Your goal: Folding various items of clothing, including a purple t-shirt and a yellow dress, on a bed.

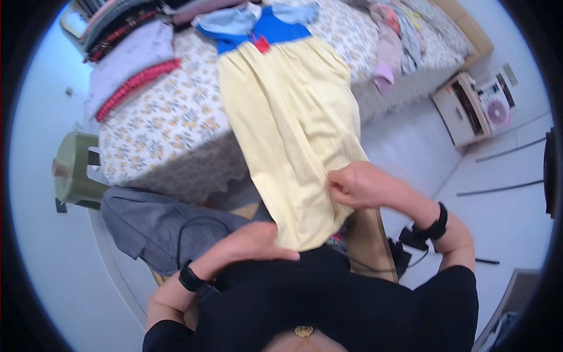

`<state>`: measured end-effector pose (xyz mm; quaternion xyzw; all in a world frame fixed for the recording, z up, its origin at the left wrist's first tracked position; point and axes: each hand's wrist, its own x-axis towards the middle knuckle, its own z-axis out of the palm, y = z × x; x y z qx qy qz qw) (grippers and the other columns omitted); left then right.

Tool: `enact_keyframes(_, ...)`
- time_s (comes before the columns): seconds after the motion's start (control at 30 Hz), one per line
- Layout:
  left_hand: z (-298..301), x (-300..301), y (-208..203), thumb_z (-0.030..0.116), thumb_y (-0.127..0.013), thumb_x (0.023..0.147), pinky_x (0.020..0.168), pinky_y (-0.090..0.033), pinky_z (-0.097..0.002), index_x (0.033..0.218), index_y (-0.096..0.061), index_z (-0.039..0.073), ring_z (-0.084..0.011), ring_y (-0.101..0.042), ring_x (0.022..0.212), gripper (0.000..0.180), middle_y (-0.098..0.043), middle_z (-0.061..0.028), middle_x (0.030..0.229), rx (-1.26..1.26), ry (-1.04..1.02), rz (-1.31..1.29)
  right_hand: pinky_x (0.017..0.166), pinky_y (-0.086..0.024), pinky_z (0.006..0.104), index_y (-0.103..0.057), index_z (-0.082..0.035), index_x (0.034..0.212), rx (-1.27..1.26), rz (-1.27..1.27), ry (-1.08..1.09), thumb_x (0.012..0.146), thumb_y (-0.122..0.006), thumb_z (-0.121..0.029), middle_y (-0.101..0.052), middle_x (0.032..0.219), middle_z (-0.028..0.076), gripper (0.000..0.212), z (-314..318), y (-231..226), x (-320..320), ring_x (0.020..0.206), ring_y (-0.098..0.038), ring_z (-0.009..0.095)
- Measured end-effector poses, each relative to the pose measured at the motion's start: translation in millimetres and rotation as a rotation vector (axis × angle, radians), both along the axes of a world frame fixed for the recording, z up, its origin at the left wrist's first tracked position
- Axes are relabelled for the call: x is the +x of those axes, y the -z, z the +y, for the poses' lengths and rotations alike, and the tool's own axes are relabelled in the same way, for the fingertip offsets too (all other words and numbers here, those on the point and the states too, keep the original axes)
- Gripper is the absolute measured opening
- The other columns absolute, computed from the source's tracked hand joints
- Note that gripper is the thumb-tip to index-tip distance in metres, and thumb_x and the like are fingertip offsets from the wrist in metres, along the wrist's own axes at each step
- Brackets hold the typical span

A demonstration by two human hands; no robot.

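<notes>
A dress with a long pale yellow skirt, a blue bodice, light blue puffed sleeves and a red bow stretches from the bed toward me. Its bodice lies on the bed, and the skirt hangs over the near edge down to my lap. My left hand grips the left corner of the hem, thumb lying along the edge. Higher up, on the skirt's right side, my right hand is closed in a fist around the fabric. Cloth and fingers hide the exact grip of both hands.
A bed with a floral sheet stands in front. Folded clothes are stacked at its far left; loose garments lie far right. A green stool stands left, near grey cloth. At right is a small cabinet.
</notes>
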<state>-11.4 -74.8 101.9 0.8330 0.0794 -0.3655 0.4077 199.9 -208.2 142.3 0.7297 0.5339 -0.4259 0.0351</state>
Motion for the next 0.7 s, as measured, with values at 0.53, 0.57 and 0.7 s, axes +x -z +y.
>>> enact_keyframes(0.53, 244.8, 116.5, -30.7, 0.016, -0.051, 0.092, 0.077, -0.049, -0.0309, 0.107, -0.063, 0.001, -0.0203, -0.063, 0.087, 0.025, -0.067, -0.0097, 0.091, 0.481, -0.623, -1.092, 0.112, -0.012, 0.0482, -0.040, -0.015, 0.136, 0.730, -0.254, -0.464, 0.090, -0.048, -0.041, -0.025, 0.149, 0.013, 0.053, 1.8, 73.9, 2.3, 0.140, -0.019, 0.028)
enact_keyframes(0.57, 279.6, 130.7, -24.9, 0.015, -0.052, 0.091, 0.081, -0.049, -0.0328, 0.110, -0.062, 0.002, -0.0243, -0.063, 0.093, 0.025, -0.066, -0.0118, 0.098, 0.593, -0.607, -1.200, 0.112, -0.012, 0.0482, -0.040, -0.015, 0.136, 0.740, -0.245, -0.471, 0.090, -0.048, -0.041, -0.025, 0.149, 0.013, 0.053, 3.2, 77.1, 3.6, 0.140, -0.019, 0.028)
enact_keyframes(0.7, 365.2, 190.0, 0.1, 0.009, -0.058, 0.084, 0.090, -0.045, -0.0367, 0.118, -0.057, 0.005, -0.0319, -0.055, 0.109, 0.035, -0.059, -0.0167, 0.115, 0.718, -0.551, -1.304, 0.111, -0.016, 0.0464, -0.044, -0.014, 0.134, 0.770, -0.194, -0.451, 0.088, -0.052, -0.037, -0.027, 0.147, 0.014, 0.052, 1.1, 74.5, 5.9, 0.137, -0.024, 0.029)
